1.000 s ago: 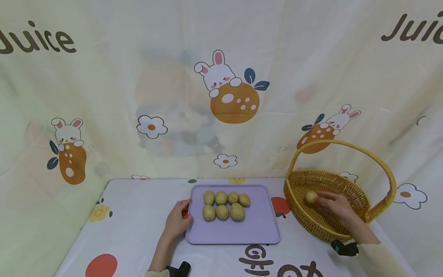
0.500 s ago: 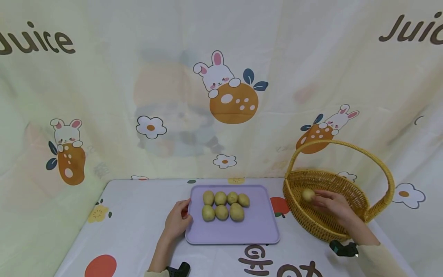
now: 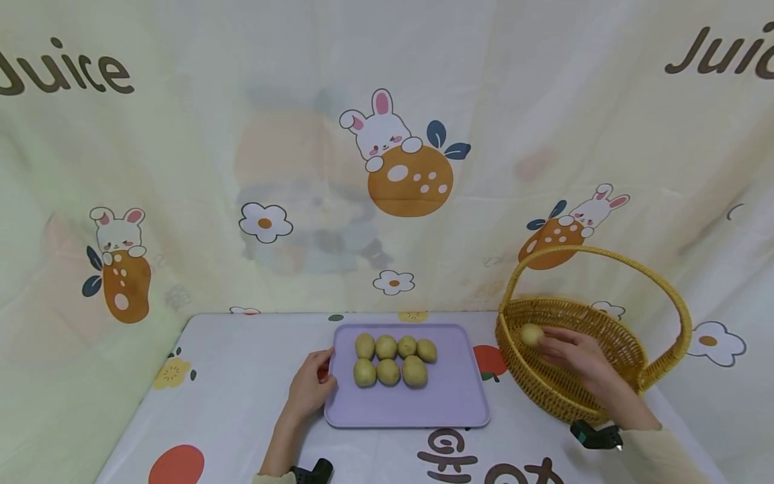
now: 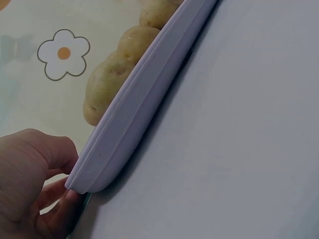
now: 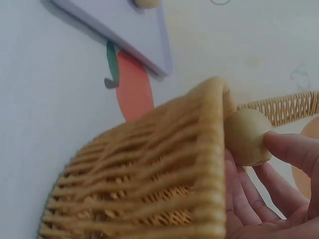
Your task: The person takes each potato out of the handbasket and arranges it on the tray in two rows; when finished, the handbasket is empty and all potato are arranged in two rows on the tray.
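My right hand pinches a small round potato between thumb and fingers, over the inside of a yellow wicker basket. In the right wrist view the held potato shows just beyond the basket's rim. My left hand grips the left edge of a purple tray, thumb at the rim and fingers beneath it in the left wrist view. Two rows of potatoes lie on the tray, toward its left and middle.
The basket's tall arched handle rises over its opening, above my right hand. A patterned cloth covers the table, and a curtain with printed rabbits hangs right behind it. A printed red fruit shows between tray and basket.
My right hand has moved slightly left and up with the potato, from the basket's middle toward its left rim. The left hand, the tray and its potatoes have stayed put.
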